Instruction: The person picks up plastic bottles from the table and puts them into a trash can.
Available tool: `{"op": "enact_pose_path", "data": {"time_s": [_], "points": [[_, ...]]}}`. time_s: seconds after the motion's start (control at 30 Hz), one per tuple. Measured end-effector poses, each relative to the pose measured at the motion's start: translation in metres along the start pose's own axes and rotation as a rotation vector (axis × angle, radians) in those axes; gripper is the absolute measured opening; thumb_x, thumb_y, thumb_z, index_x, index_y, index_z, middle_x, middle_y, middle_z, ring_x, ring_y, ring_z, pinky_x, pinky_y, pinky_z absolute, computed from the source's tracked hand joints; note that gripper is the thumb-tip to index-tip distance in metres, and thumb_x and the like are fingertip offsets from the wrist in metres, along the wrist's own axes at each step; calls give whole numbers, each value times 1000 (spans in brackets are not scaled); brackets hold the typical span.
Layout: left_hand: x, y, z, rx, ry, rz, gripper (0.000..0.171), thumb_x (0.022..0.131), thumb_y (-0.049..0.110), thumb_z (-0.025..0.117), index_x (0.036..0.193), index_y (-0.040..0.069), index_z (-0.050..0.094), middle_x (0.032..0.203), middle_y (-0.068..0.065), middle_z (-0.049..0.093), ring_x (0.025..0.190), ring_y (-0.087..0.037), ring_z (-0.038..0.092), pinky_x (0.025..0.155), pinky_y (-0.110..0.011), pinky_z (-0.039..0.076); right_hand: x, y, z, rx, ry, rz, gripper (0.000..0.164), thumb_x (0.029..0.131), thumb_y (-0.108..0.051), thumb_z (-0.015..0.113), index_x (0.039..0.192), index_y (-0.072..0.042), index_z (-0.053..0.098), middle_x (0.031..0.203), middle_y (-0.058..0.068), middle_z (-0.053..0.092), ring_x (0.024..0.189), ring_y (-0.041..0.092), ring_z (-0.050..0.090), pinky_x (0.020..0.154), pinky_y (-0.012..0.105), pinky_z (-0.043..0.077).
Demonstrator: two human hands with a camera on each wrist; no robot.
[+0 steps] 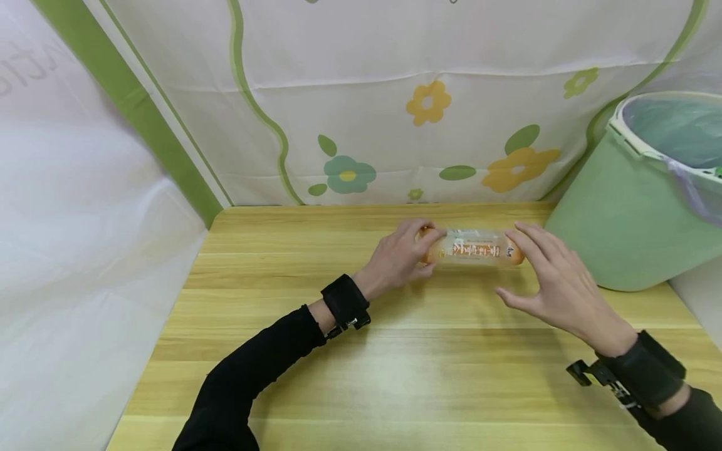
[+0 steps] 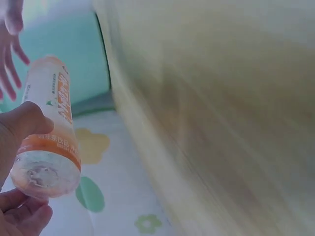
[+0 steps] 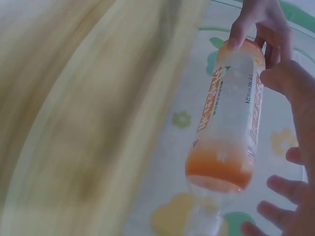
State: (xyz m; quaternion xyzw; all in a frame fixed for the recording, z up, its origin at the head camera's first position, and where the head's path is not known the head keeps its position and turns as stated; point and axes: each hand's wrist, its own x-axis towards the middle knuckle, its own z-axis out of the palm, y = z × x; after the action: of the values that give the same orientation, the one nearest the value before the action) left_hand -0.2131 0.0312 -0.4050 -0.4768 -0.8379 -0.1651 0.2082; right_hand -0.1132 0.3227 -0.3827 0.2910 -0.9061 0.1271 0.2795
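Note:
A clear plastic bottle (image 1: 476, 247) with an orange and white label lies sideways in the air just above the wooden table. My left hand (image 1: 397, 255) grips its base end, thumb on one side and fingers on the other. In the left wrist view the round bottom of the bottle (image 2: 47, 172) faces the camera. At the other end my right hand (image 1: 570, 288) stands with fingers spread and thumb apart, beside the bottle. From the right wrist view, the transparent neck (image 3: 204, 216) points away from the left hand (image 3: 268, 22). Whether the right fingertips touch the bottle, I cannot tell.
A light green bin (image 1: 637, 200) with a plastic liner stands at the table's right back side, near my right hand. Behind the wooden table (image 1: 361, 388) hangs a white cloth (image 1: 366, 113) printed with flowers. Another white cloth (image 1: 73, 250) borders the left.

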Motion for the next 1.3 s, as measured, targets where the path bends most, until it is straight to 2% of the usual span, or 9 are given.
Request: {"op": "enact_pose_path", "data": {"time_s": [0.2, 0.47, 0.6, 0.77, 1.13, 1.3], "points": [[-5, 18, -2, -8, 21, 38, 54, 89, 26, 76, 138, 11, 59, 131, -14, 53, 117, -28, 54, 68, -25, 56, 0, -3, 2, -19, -26, -36, 95, 90, -75, 49, 150, -3, 47, 145, 25, 47, 127, 50, 45, 77, 64, 45], [-6, 33, -5, -22, 24, 81, 56, 87, 27, 79, 138, 12, 60, 133, -14, 52, 114, -26, 56, 79, -27, 56, -6, -4, 4, -29, -38, -30, 81, 96, -68, 44, 142, -2, 55, 131, 25, 55, 108, 48, 54, 76, 62, 44], [-7, 37, -5, -25, 28, 91, 54, 88, 26, 77, 137, 12, 60, 133, -15, 52, 112, -24, 56, 75, -26, 56, -8, -4, 5, -33, -36, -31, 76, 98, -66, 41, 134, -1, 60, 120, 24, 58, 97, 44, 58, 72, 57, 44], [-8, 39, -6, -18, 17, 91, 53, 89, 24, 75, 139, 12, 60, 132, -14, 54, 110, -23, 57, 75, -25, 56, -11, -5, 6, -34, -46, -36, 77, 98, -66, 40, 132, 0, 61, 118, 23, 59, 97, 41, 57, 69, 55, 44], [-11, 41, -7, 29, -52, 82, 56, 90, 29, 74, 140, 12, 57, 131, -13, 54, 114, -24, 56, 88, -28, 52, -14, -7, 9, -33, -68, -44, 77, 98, -65, 39, 131, 1, 61, 119, 24, 59, 100, 44, 57, 68, 54, 44], [-13, 40, -12, 62, -86, 100, 62, 92, 40, 72, 144, 12, 54, 137, -15, 52, 121, -27, 52, 102, -34, 44, -15, -7, 10, -28, -68, -47, 76, 98, -64, 40, 130, 0, 61, 118, 23, 60, 99, 43, 58, 67, 54, 45]]}}
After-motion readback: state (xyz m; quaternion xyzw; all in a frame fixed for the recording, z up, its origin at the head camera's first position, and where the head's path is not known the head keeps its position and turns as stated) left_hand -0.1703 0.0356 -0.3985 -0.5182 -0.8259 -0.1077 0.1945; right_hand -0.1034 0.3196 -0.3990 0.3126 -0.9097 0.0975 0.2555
